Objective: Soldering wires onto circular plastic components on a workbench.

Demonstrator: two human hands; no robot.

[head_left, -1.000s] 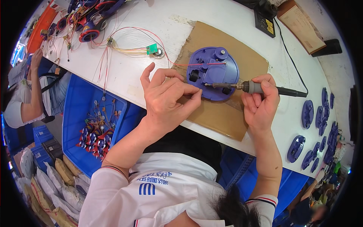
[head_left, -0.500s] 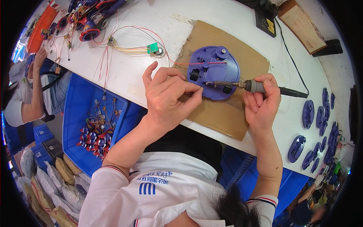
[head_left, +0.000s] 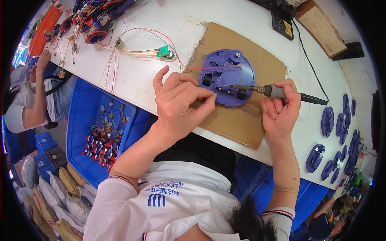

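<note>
Right grip (head_left: 281, 106) was clamped on soldering iron (head_left: 275, 91) | left grip (head_left: 179, 104) pinched together by purple shell (head_left: 231, 74), contents hidden | shell lay on cardboard (head_left: 267, 62) atop desk (head_left: 173, 18) | hot tip (head_left: 232, 86) risked scorching plastic or burning left fingertips (head_left: 210, 98) if right grip slipped

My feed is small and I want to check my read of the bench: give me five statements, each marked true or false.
1. The right hand holds the iron. True.
2. The shell under the iron lies straight on the bare white table. False: it lies on the cardboard.
3. A red wire runs across part of that shell. True.
4. The left hand grips the green board. False: the board lies on the table, apart from that hand, whose fingers are by the shell's edge.
5. More shells lie to the right of the cardboard. True.
</note>
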